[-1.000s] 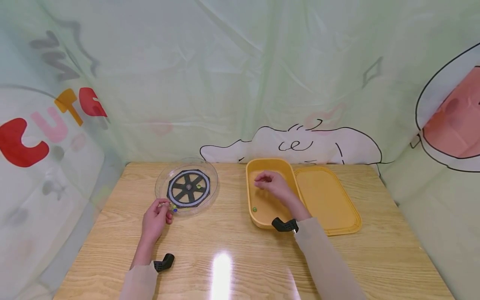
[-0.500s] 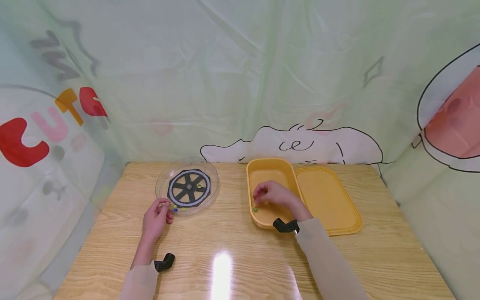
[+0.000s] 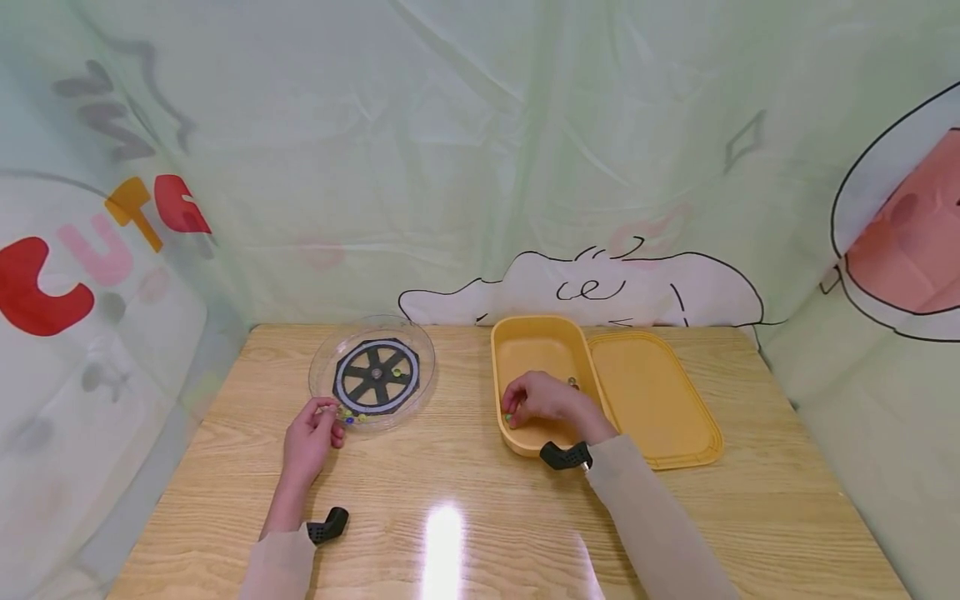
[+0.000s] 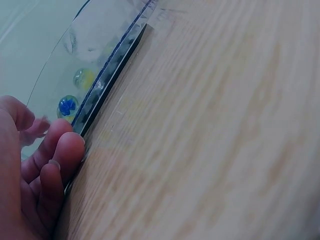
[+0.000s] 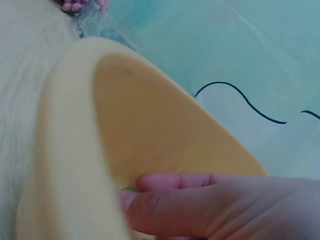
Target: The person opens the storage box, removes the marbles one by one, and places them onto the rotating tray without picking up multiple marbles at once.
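Tub of yellow plastic (image 3: pixel 536 354), rectangular with rounded corners, stands open side up by the far edge of the wooden table (image 3: pixel 420 467), right of that edge's middle. Its long axis runs from the far edge toward the near one, the near end swung slightly right. A flat yellow lid (image 3: pixel 652 400) lies alongside, slanted more strongly toward the near right corner.

The right hand (image 3: pixel 543 398) reaches down into the tub over its right wall, palm lowered, thumb and fingertips bent together about a small green glass marble (image 3: pixel 508 417) by the left wall, toward the near left corner. Two small dark marbles (image 3: pixel 573 382) lie against the right wall.

The left hand (image 3: pixel 307 442) comes up from the near edge, fingers curled, and pinches the near left rim of a clear round dish (image 3: pixel 412 407) near the table's far left corner. Within the dish's outline is a black six-spoked wheel (image 3: pixel 377 373); a blue marble (image 4: pixel 67 105) and yellowish ones sit inside the near rim.

Half a second ago, the right fingertips were just above the green marble, leaving it uncovered; the dark pair was out of sight. The left hand and dish keep their places.
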Available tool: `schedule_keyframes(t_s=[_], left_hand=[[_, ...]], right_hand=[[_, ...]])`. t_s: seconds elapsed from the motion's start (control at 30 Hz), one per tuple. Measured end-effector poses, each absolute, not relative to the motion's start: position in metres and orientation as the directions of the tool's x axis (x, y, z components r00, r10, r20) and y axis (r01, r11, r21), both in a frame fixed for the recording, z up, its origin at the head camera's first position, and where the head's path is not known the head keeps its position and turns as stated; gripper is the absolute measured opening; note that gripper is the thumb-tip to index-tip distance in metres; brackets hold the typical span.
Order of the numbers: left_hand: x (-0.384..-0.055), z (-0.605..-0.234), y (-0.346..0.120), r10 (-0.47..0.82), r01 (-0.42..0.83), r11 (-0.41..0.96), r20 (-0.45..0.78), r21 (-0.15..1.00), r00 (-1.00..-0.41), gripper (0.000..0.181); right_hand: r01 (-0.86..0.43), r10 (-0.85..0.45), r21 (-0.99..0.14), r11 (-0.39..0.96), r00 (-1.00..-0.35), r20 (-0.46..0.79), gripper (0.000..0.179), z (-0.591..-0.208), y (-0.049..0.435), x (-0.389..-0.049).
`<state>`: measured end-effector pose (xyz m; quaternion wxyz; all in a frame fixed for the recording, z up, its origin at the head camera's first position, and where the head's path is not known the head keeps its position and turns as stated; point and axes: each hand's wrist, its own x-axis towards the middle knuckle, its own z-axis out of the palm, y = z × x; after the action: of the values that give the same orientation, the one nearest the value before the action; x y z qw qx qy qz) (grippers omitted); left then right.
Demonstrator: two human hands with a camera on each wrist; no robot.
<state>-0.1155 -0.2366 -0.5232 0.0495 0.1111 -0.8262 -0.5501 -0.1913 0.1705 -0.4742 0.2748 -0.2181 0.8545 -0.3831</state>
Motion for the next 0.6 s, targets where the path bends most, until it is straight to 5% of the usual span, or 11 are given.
schedule_keyframes(t_s=[0.6], left_hand=[[-0.1156, -0.5239, -0.2362, -0.247, -0.137, 0.382, -0.041, 0.914, -0.968, 0.021]], right_hand=[[-0.142, -0.540, -0.750, 0.646, -0.779, -0.318, 0.014, -0.4747, 0.1685, -0.1901]])
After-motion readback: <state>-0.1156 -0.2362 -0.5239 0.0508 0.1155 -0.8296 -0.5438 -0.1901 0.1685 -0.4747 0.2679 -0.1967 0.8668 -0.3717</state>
